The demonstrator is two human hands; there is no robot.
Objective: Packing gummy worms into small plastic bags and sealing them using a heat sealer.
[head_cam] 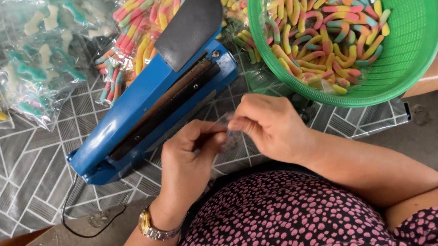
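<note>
Clear thin plastic, a small bag (pixel 224 130), is pinched near the body between the left hand (pixel 187 157) and right hand (pixel 269 125), fingers closed narrow on its top edge; it looks light, limp and slippery, best taken by the rim, and its outline is hard to make out. Just beyond on the patterned bench (pixel 9 182) lies the blue heat sealer (pixel 145 112), with a green basket (pixel 418 20) of coloured gummy worms (pixel 325 32) far right and filled packets (pixel 30 79) far left, partly cut off.

The heat sealer (pixel 150 106) lies on the table (pixel 8 176) — basket (pixel 419 31) to its right, candy bags (pixel 28 68) behind (some overlapping).
</note>
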